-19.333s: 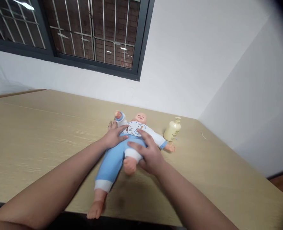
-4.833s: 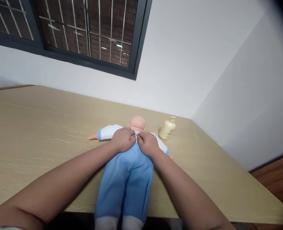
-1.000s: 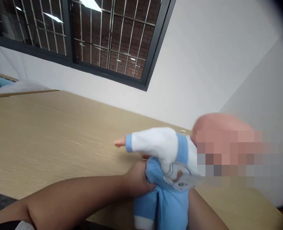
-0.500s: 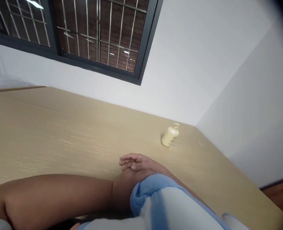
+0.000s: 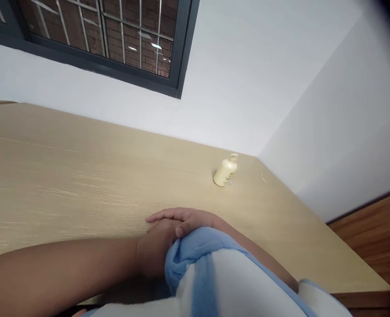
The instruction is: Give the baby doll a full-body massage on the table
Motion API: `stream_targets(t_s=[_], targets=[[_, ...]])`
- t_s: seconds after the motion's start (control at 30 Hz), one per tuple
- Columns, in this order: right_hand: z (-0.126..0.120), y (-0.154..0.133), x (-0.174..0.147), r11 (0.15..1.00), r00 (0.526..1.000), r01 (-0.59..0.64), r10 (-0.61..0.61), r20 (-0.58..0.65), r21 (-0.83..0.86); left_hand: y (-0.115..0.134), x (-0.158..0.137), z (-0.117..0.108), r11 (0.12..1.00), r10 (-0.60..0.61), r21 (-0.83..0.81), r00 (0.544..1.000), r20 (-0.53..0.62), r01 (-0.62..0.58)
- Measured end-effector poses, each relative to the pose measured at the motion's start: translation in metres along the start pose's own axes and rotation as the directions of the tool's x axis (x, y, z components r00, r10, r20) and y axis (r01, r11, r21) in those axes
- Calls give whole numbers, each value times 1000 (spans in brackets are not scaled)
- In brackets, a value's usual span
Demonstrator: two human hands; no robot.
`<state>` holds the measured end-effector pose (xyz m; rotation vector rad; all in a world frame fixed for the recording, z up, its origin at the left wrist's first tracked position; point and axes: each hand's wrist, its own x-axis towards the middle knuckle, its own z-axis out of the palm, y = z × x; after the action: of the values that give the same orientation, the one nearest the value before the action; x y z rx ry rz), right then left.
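Note:
My right hand reaches in from the right and rests against my left hand, its fingers stretched out to the left and its thumb lying over the other hand. My left hand comes from the left, low at the table's near side. Its fingers are hidden behind my right hand and the blue-and-white clothing in front of me. Beyond both hands, a pale yellow pump bottle stands on the wooden table, apart from them. Neither hand shows an object in it.
The light wooden table runs back to a white wall. A dark-framed window with metal bars is at the upper left. One thin white strip lies right of the bottle. Brown wood shows beyond the table's right edge.
The view has swung right and slightly down, so bottle and window sit further left and higher. My right hand has come further over my left hand.

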<state>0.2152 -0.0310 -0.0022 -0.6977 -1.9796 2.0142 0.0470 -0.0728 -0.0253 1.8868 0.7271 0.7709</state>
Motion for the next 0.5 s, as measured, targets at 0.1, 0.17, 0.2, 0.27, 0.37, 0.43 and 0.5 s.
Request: stream_targets(t_s=[0.1, 0.17, 0.2, 0.27, 0.37, 0.43, 0.5], targets=[[-2, -1, -1, 995, 999, 2, 2, 34, -97, -2, 0, 2, 970, 199, 98, 958, 206, -222], [-4, -3, -2, 984, 998, 34, -25, 56, -173, -7, 1, 6, 925, 263, 204, 927, 266, -321], [-4, -3, -3, 978, 998, 45, -35, 56, -204, -9, 1, 7, 906, 268, 257, 926, 267, -336], [-4, -6, -5, 968, 998, 46, -34, 54, -246, -12, 2, 7, 867, 281, 351, 929, 241, -353], [-3, -11, -9, 964, 998, 52, -40, 53, -262, -12, 3, 6, 834, 309, 406, 926, 216, -373], [-1, -14, -10, 961, 997, 71, -60, 51, -266, -11, 4, 4, 837, 306, 390, 920, 244, -383], [-1, -14, -9, 958, 996, 83, -69, 58, -274, -11, 4, 3, 860, 283, 362, 927, 247, -360]])
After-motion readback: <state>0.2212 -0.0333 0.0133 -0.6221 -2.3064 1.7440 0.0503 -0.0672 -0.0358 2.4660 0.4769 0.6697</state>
